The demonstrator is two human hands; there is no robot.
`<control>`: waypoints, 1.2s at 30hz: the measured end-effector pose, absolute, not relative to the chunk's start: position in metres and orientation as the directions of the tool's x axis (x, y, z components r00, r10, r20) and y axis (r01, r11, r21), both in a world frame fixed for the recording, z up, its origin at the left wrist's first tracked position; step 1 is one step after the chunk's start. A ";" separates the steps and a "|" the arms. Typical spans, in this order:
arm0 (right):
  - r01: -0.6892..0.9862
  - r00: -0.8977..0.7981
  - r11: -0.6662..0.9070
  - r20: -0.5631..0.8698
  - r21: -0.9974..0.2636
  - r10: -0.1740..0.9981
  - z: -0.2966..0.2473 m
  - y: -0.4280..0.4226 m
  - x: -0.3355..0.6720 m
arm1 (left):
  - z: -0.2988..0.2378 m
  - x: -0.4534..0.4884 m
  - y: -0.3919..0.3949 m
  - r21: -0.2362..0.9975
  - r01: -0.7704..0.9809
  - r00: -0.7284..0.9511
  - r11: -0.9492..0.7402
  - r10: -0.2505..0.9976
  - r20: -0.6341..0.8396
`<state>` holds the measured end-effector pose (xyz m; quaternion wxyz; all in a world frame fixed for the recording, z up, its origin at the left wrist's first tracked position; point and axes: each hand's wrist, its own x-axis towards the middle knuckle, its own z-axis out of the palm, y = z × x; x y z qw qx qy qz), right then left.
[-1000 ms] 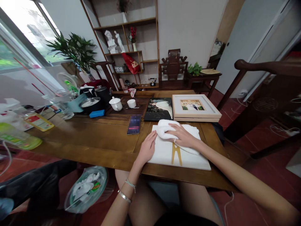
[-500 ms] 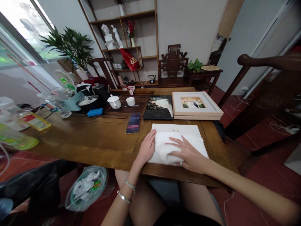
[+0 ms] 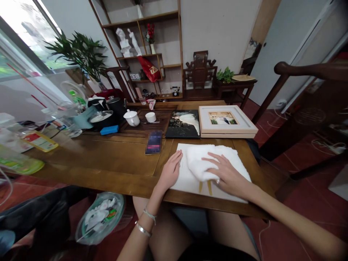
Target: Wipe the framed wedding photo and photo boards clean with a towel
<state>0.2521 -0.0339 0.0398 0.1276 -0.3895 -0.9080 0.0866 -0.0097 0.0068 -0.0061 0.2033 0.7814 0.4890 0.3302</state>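
A white album (image 3: 187, 181) with a gold mark on its cover lies flat at the near edge of the wooden table (image 3: 108, 159). On it rests a white towel (image 3: 202, 159). My right hand (image 3: 227, 174) lies flat on the towel, fingers spread, pressing it onto the cover. My left hand (image 3: 170, 171) rests on the album's left edge with its fingers together and stretched, steadying it.
Behind the album lie a dark photo print (image 3: 185, 124) and a white framed photo (image 3: 225, 121). A phone (image 3: 154, 142) lies to the left. A tea tray with cups (image 3: 141, 117), pots and bottles stands further left. A bin (image 3: 99, 217) sits below the table.
My right hand swept the towel from the album's far end to its near edge, then back towards the middle. The left hand stayed on the album's left edge.
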 end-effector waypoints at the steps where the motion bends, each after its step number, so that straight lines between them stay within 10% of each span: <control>1: 0.672 -0.679 0.690 0.146 -0.269 0.719 0.040 -0.045 0.255 | -0.006 -0.009 0.007 0.639 0.629 0.309 -0.442 0.897 0.316; 16: 0.735 -0.588 0.642 0.269 -0.215 0.763 0.028 0.026 0.278 | -0.002 -0.008 0.005 0.664 0.617 0.296 -0.423 0.906 0.302; 28: 0.788 -0.574 0.599 0.182 -0.143 0.798 0.041 -0.096 0.279 | -0.005 -0.006 0.005 0.683 0.610 0.279 -0.402 0.916 0.289; 36: 0.790 -0.544 0.600 0.305 -0.127 0.781 0.034 0.001 0.288 | -0.007 -0.008 0.006 0.679 0.607 0.297 -0.412 0.911 0.287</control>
